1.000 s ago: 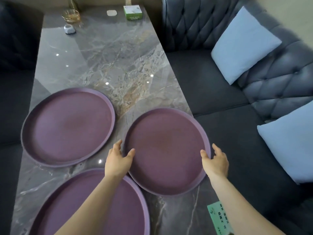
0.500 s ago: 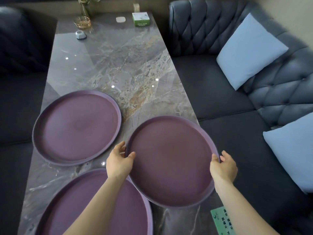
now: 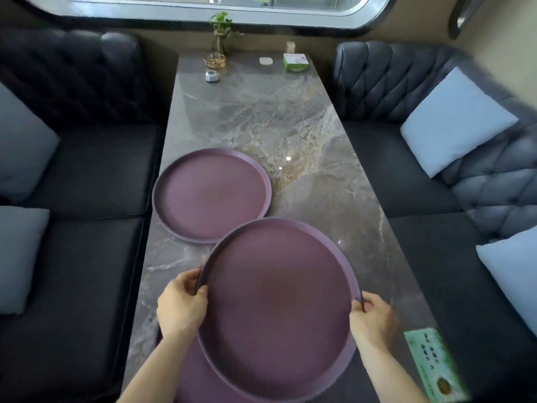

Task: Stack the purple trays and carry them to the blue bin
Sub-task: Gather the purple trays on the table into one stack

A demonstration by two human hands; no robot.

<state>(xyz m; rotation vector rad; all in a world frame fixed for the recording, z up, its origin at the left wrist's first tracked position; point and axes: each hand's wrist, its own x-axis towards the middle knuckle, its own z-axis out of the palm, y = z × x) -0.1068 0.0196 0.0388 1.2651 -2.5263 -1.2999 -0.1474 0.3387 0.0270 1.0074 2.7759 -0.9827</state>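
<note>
Nearest: a purple tray [image 3: 189, 379] lies flat at the table's [image 3: 290, 126] near end, mostly hidden; only a strip shows beside the left forearm.

Above it, the held tray [image 3: 279, 303]. A second ago it sat flat on the table to the right with both hands just reaching its edges; now it is lifted and brought left, overlapping the near tray. Left hand [image 3: 181, 308] has its fingers curled shut over the left rim, thumb on top. Right hand [image 3: 373, 318] is clamped on the right rim likewise.

Judgement: first stacking step is under way. It looks offset to the right of the tray beneath, so it wants centring before lowering.

Further off: the third tray [image 3: 211, 196] rests flat mid-table, untouched, just beyond the held one's far edge.

Blue bin: not in view.
</note>
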